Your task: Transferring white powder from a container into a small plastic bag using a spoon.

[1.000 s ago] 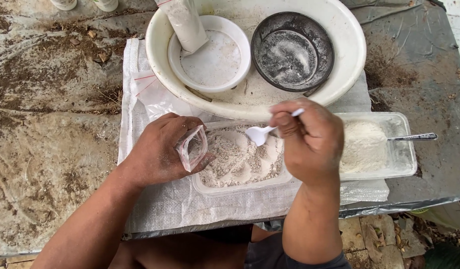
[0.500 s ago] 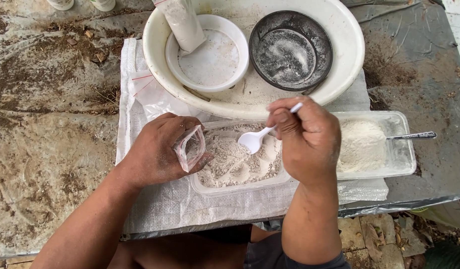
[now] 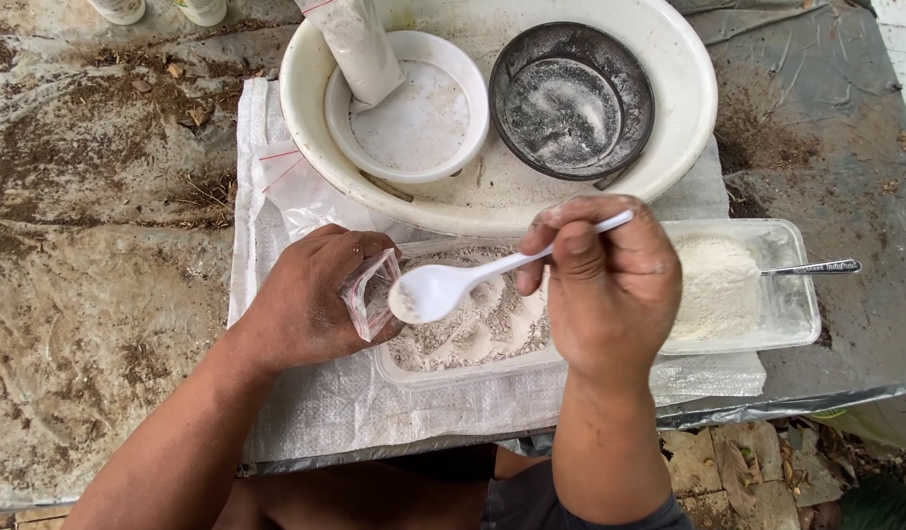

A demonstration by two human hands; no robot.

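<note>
My left hand point(image 3: 310, 299) holds a small clear plastic bag point(image 3: 370, 291) open at the left end of a clear tray point(image 3: 472, 365) of grey-white powder. My right hand point(image 3: 610, 285) grips a white plastic spoon point(image 3: 453, 285) by its handle. The spoon's bowl sits right at the bag's mouth, above the powder. A second clear tray point(image 3: 791, 314) to the right holds a heap of finer white powder point(image 3: 713, 280) with a metal spoon point(image 3: 816, 267) resting in it.
A large white basin point(image 3: 688, 118) at the back holds a white bowl point(image 3: 409, 108), a dark round pan point(image 3: 570, 98) dusted with powder and a plastic bag of powder point(image 3: 360, 44). Everything rests on a white woven sack point(image 3: 306, 412) over a dirty surface. Spare small bags point(image 3: 301, 186) lie left of the basin.
My right hand has brought the spoon left from above the powder to the mouth of the small bag. My left hand has kept the bag in place.
</note>
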